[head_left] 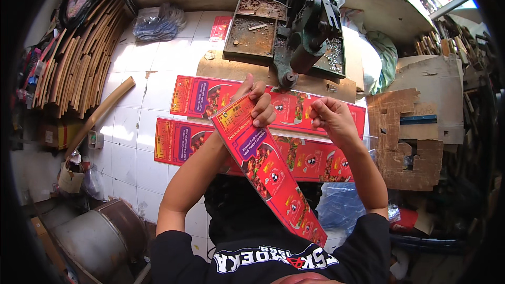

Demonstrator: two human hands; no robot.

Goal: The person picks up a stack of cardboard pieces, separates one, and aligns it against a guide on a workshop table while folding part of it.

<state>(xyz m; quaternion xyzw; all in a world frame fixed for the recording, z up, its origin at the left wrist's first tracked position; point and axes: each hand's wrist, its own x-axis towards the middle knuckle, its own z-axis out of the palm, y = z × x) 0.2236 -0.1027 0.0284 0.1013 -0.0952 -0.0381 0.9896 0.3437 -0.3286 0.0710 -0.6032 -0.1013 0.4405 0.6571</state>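
Note:
My left hand (262, 106) is closed around the upper end of a long red printed strip (273, 174) with food pictures on it. The strip slants down to the right across my chest. To its right, my right hand (334, 122) is raised with thumb and forefinger pinched together; anything between them is too small to make out. Beneath both hands lie two similar strips, an upper red strip (294, 106) and a lower red strip (173, 142). Just beyond them stands a dark green hand press (310, 47), its lower tip above the upper strip's far edge.
Behind and beside the press sits a compartment tray (254, 36) with small metal bits. Stacked brown boards (87, 55) lean at the far left, near a bent wooden stick (100, 115). Cut cardboard (405, 142) lies at right. A metal drum (100, 234) stands lower left.

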